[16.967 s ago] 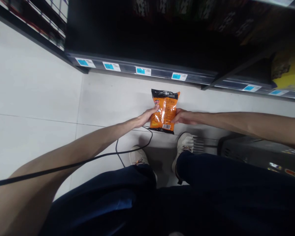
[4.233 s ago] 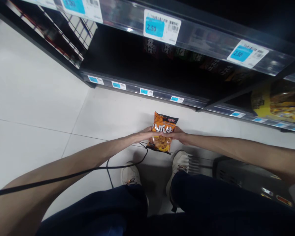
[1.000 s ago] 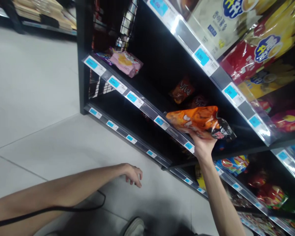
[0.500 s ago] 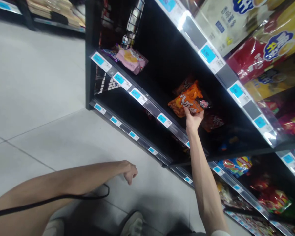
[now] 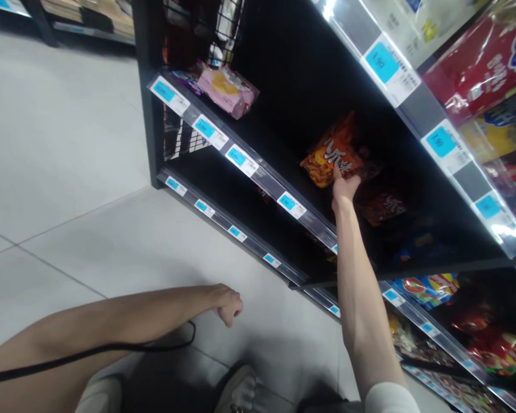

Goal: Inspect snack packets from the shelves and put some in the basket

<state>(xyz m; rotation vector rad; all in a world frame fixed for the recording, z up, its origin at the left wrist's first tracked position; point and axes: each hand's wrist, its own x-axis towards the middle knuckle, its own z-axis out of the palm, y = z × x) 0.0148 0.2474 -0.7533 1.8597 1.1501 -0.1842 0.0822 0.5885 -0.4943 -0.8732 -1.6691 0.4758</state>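
An orange snack bag point(image 5: 326, 158) with white lettering is inside the dark middle shelf, gripped along its near side by my right hand point(image 5: 346, 186). My thumb lies across the front of the bag; the other fingers are hidden behind it. Just right of that hand, a darker reddish snack bag point(image 5: 382, 206) rests in shadow on the same shelf. My left hand point(image 5: 231, 305) hangs over the floor, away from the shelves, with its fingers curled in. Nothing shows in it.
A pink snack packet point(image 5: 228, 92) lies at the shelf's left end. A shelf edge with price tags point(image 5: 240, 159) runs diagonally below my right hand. Large bags point(image 5: 477, 74) fill the upper shelf. A black cord point(image 5: 111, 347) crosses my left forearm. My shoe point(image 5: 238, 390) is on the tiled floor.
My right hand and the orange bag have gone deeper into the shelf, and the bag has turned a little more upright. The view has shifted slightly. My left hand stays put.
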